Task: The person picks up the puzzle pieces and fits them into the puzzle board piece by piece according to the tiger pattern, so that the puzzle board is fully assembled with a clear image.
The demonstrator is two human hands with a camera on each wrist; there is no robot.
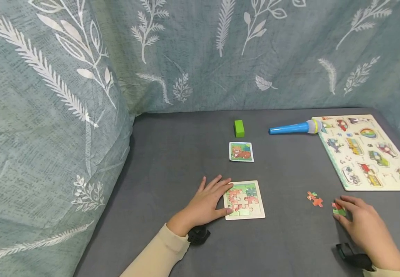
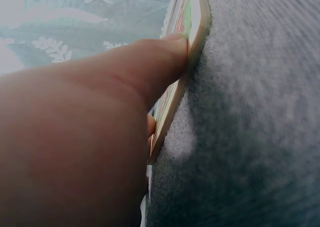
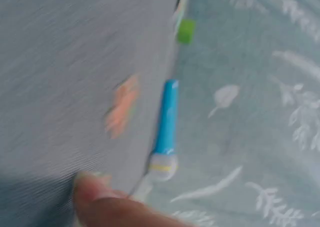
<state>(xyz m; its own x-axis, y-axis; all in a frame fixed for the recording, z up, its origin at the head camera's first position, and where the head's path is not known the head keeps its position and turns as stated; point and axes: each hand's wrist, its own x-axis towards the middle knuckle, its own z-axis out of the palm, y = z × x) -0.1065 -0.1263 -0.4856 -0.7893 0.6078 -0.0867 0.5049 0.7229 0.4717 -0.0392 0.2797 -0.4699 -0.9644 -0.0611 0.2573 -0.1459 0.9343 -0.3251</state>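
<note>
A small wooden jigsaw puzzle (image 1: 245,217) lies in the middle of the table, most of its picture filled with pieces. My left hand (image 1: 203,204) rests on its left side with fingers spread, the thumb pressing the frame's lower edge in the left wrist view. At the right, my right hand (image 1: 366,223) pinches a red and green puzzle piece (image 1: 338,209) between thumb and forefinger. Two orange puzzle pieces (image 1: 317,202) lie loose just left of that hand. Behind the puzzle is a picture card (image 1: 241,152) showing an orange animal.
A green block (image 1: 239,129) stands behind the card. To its right, a blue toy microphone (image 1: 290,129) lies with its head against a large peg board (image 1: 355,184) of vehicle pictures. Leaf-patterned curtain (image 1: 200,57) hangs along the table's back and left.
</note>
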